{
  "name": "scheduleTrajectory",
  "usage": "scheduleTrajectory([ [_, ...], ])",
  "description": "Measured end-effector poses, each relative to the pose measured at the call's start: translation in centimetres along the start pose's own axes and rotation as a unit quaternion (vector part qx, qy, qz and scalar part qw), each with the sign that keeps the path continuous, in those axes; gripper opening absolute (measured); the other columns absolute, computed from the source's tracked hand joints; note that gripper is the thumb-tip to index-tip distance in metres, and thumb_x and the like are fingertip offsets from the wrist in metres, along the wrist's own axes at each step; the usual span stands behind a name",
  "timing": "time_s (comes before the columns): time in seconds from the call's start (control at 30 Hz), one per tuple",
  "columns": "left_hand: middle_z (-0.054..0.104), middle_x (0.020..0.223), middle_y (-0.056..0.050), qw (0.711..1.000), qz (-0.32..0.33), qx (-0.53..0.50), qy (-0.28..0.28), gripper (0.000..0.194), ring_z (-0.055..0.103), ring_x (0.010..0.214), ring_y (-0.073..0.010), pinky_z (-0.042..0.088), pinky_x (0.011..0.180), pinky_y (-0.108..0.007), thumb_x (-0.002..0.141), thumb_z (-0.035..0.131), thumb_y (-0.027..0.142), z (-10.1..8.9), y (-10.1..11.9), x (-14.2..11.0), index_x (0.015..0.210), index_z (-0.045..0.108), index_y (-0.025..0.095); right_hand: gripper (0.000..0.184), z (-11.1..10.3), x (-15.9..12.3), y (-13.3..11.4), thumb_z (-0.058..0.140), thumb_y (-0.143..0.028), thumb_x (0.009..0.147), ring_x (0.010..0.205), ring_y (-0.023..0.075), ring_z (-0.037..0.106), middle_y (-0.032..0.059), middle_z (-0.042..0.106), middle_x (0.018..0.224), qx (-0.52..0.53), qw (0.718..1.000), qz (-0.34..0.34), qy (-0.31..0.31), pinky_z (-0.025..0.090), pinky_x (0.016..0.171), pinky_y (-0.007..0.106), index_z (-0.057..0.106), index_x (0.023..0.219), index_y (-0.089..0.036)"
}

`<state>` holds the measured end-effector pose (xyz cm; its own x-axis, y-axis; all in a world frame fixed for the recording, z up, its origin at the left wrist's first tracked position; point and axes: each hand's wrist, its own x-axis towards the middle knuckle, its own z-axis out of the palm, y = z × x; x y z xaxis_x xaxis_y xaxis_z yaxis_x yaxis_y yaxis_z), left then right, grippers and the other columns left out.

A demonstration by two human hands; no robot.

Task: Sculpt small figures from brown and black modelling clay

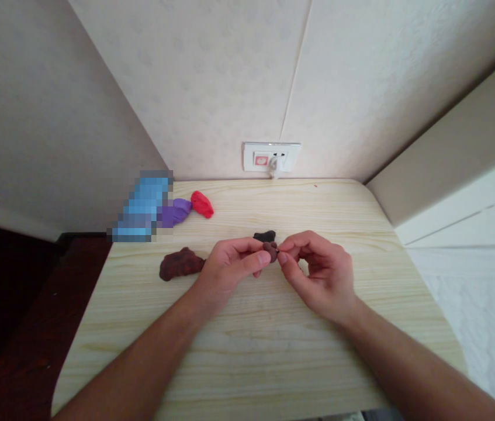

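Pale wall with faint patterned paper (212,70) behind everything; light wood-grain tabletop with rounded corners (238,345) up against it; plain beige panel (461,140) on the right, white quilted fabric (484,304) below that. Two bare forearms come in over the near side of the tabletop; left hand (229,266) and right hand (321,272) meet around the middle, both above the wood. Blue rectangular thing, pixelated (144,204), at the tabletop's far left corner, can't tell what it is; white wall socket plate (251,164) low on the wall, whitish plug (274,165) in it. Long dark reddish-brown soft lump (181,264) lies just left of the left hand; purple soft lump (179,210) sits beside the blue thing, bright red soft lump (202,204) right next to it; black soft lump (265,236) just beyond the fingertips. Small rounded brown soft piece (271,252) is between the hands; left thumb and forefinger are closed on it; right thumb and forefinger pinch a tiny dark bit (277,251) at its right side; other right fingers curled.
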<state>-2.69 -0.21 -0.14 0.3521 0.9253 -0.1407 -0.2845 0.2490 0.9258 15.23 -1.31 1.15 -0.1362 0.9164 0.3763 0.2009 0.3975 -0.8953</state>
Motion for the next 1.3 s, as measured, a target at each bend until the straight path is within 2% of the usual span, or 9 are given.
scheduleTrajectory([
  [0.43,0.066,0.073,-0.001,1.000,0.014,-0.012,0.009,0.021,0.050,0.067,-0.0123,0.038,0.066,-0.028,0.076,0.085,0.035,0.02,-0.02,0.01,0.085,0.081,0.017,0.013,-0.09,0.05,0.01,0.070,-0.024,0.089,0.052,0.0108,0.053,-0.0008,0.063,0.060,-0.017,0.999,0.025,0.020,0.044,0.047,0.023,0.069,0.078,-0.019],
  [1.07,0.069,0.075,0.000,0.999,0.023,-0.026,0.016,0.016,0.054,0.066,-0.0104,0.045,0.070,-0.025,0.074,0.086,0.030,0.26,0.01,0.05,0.086,0.083,0.021,0.012,-0.07,0.01,-0.08,0.070,-0.022,0.088,0.050,0.0095,0.051,-0.0015,0.062,0.057,-0.024,0.999,0.033,0.019,0.043,0.047,0.022,0.070,0.077,-0.018],
  [1.3,0.064,0.072,-0.002,0.999,0.030,-0.023,0.022,0.018,0.052,0.067,-0.0127,0.042,0.063,-0.026,0.081,0.079,0.033,0.12,-0.21,0.14,0.086,0.081,0.016,0.014,-0.26,0.14,-0.17,0.065,-0.025,0.092,0.049,0.0095,0.050,-0.0014,0.061,0.058,-0.020,0.999,0.035,0.017,0.041,0.046,0.022,0.070,0.081,-0.017],
])
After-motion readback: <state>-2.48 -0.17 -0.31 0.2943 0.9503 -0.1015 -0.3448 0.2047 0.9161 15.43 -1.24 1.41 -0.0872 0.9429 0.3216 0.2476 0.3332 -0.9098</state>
